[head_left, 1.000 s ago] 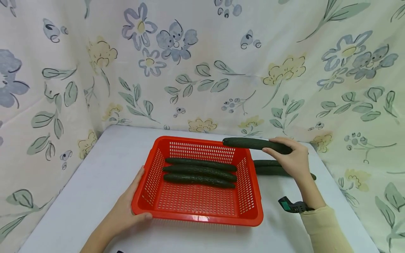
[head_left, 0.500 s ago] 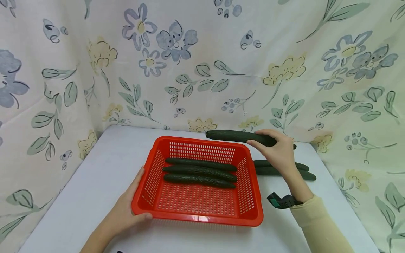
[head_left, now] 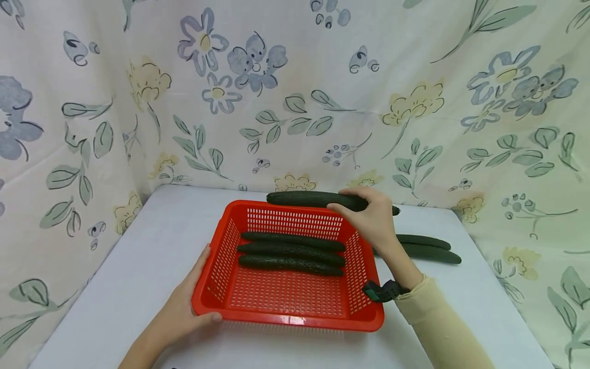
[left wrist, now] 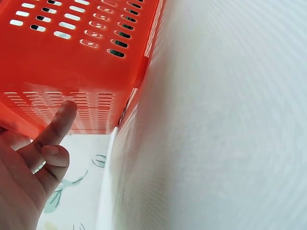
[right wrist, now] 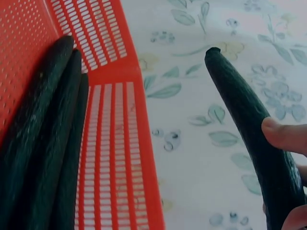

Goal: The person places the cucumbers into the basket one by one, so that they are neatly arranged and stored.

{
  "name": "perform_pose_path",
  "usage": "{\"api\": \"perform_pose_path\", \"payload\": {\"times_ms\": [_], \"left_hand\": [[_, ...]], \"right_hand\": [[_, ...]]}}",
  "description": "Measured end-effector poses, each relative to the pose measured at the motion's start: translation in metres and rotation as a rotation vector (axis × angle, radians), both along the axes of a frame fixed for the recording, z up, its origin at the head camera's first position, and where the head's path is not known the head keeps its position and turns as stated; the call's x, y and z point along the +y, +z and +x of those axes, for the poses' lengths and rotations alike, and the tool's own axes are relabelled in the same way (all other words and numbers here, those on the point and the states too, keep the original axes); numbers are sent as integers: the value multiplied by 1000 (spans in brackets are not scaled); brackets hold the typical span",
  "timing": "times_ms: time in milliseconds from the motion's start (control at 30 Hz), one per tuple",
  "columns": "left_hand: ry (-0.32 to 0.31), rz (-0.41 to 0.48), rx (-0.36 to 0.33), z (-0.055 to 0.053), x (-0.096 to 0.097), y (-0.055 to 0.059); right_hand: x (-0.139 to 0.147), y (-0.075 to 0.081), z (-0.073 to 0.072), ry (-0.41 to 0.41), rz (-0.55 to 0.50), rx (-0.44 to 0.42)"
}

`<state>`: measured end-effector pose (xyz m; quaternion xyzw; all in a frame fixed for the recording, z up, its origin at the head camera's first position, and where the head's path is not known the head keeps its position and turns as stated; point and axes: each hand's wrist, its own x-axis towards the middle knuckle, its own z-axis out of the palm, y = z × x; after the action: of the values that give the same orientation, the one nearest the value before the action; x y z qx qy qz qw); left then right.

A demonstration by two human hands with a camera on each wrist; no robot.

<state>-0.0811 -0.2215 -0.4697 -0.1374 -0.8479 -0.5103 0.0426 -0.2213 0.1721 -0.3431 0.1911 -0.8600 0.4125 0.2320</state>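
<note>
In the head view my right hand point(head_left: 369, 215) pinches a long dark green cucumber point(head_left: 304, 199) between thumb and fingers. It holds the cucumber level above the far rim of a red plastic basket point(head_left: 286, 322), near the back right corner. In the right wrist view the held cucumber point(right wrist: 240, 100) is beside the basket wall point(right wrist: 144, 158). My left hand point(head_left: 180, 307) holds the basket's front left corner, thumb at the front and fingers along the left side. One fingertip point(left wrist: 69, 106) touches the slotted outer wall. Three cucumbers point(head_left: 290, 249) lie side by side in the basket.
Two more cucumbers point(head_left: 430, 251) lie on the white table point(head_left: 138, 266) right of the basket, partly hidden by my right arm. A flower-patterned cloth point(head_left: 295, 92) hangs behind the table. A dark band point(head_left: 384, 291) with a device sits on the right wrist.
My right hand has carried the cucumber leftward, from beyond the basket's right side to over its far rim. The left hand and basket have stayed in place.
</note>
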Motion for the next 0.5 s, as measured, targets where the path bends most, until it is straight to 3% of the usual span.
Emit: {"api": "perform_pose_path", "payload": {"times_ms": [167, 500], "left_hand": [[-8, 19, -4, -1, -1, -1], [-5, 8, -14, -1, 0, 0]], "right_hand": [[-18, 0, -2, 9, -12, -40], [-45, -6, -2, 13, -31, -26]]}}
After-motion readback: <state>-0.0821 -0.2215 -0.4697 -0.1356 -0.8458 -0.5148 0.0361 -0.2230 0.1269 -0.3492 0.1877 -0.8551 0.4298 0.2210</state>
